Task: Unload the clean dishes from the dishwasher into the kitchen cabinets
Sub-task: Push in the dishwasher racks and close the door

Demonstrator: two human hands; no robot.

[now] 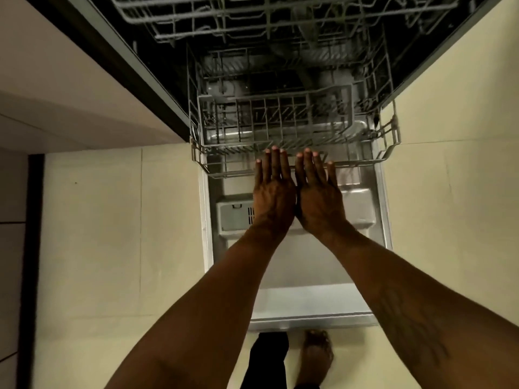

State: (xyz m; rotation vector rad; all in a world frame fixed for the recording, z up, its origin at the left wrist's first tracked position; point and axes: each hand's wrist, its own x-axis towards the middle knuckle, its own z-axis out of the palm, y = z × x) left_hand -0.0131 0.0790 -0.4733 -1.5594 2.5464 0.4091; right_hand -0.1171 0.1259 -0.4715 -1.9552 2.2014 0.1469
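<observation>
**While both palms lie flat, the lower rack sits at your fingertips**

As you lean over the open dishwasher, you have two hands in view, side by side with their thumb edges almost meeting. Your left hand (273,189) and your right hand (318,192) are both flat, backs up, with the fingers straight and close together. Neither hand curls round or pinches anything. The fingertips of both lie across the front wire of the lower rack (389,138), which stands partly out over the door.

You can count two racks. The lower one is directly beyond your fingertips, and the upper rack (252,21) is farther beyond them. One door (303,276) lies folded down beneath your wrists and forearms, with one detergent compartment (236,214) just left of your left wrist. One bare foot (316,357) and one black trouser leg (269,357) show between your forearms, below the door's near edge. Pale floor tiles (112,234) spread out on both sides of your arms.

The upper rack is cut off at the frame edge. The tub behind both racks is dark and blurred, so you cannot tell what rests among the wires. Your hands hide the middle of the lower rack's front rim.
</observation>
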